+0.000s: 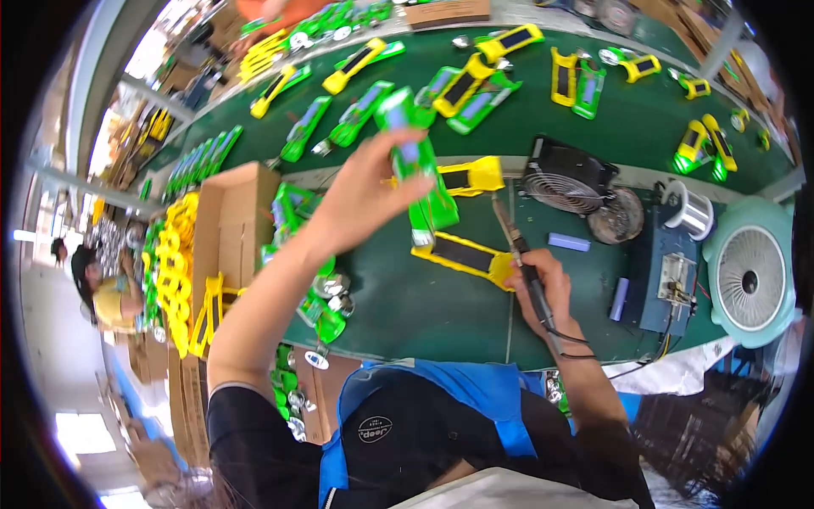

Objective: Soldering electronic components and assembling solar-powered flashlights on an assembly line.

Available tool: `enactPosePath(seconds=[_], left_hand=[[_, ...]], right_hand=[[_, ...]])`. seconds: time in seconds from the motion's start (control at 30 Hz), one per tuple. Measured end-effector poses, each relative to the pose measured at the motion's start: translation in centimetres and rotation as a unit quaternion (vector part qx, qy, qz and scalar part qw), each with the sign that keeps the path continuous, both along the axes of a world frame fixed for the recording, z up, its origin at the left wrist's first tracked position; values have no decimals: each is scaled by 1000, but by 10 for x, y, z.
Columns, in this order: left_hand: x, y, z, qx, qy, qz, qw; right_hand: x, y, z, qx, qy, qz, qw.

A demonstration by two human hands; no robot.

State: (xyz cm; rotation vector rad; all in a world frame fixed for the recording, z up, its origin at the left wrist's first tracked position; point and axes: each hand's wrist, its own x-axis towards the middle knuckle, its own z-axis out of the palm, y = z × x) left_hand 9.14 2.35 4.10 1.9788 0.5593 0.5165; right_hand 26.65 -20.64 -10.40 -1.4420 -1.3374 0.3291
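My left hand (360,182) is raised over the bench, its fingers wrapped round a green plastic lamp housing (435,210) with a pale purple battery cell in it. The housing's upper end is blurred. In my right hand (551,288) is a soldering iron (532,278), its tip pointing up toward the far side. By the fingers of that hand lies a yellow frame with a dark solar panel (465,255); I cannot tell whether they grip it. Behind the green housing rests another yellow frame (483,175), partly hidden.
Beyond is a green belt (627,127) bearing green housings and yellow panel frames. To the right stand a black fan (566,174), a solder spool (688,212), a blue soldering station (653,276) and a pale green fan (750,276). A cardboard box (233,216) stands left, beside piled yellow frames (174,271).
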Motion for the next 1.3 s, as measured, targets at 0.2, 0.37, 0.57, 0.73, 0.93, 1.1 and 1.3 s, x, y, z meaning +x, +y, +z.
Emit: enactPosePath(seconds=[0.2, 0.37, 0.57, 0.73, 0.93, 1.1, 1.3], left_hand=[[-101, -139, -30, -387, -50, 79, 917], [-63, -160, -82, -407, -125, 91, 900], [-62, -118, -76, 144, 15, 115, 983], [-30, -115, -89, 102, -68, 64, 990], [-17, -118, -86, -127, -29, 153, 980], [-23, -115, -91, 50, 0, 80, 996], [-17, -125, -91, 220, 17, 92, 971]], right_hand=[[-6, 31, 15, 19, 76, 42, 996], [1, 32, 65, 65, -65, -25, 995], [-3, -53, 55, 121, 154, -11, 981], [-19, -66, 17, 50, 413, -48, 908], [-11, -62, 27, -8, 403, -50, 914], [-13, -57, 37, -56, 365, -44, 928], [-16, -52, 36, -98, 315, -64, 942]])
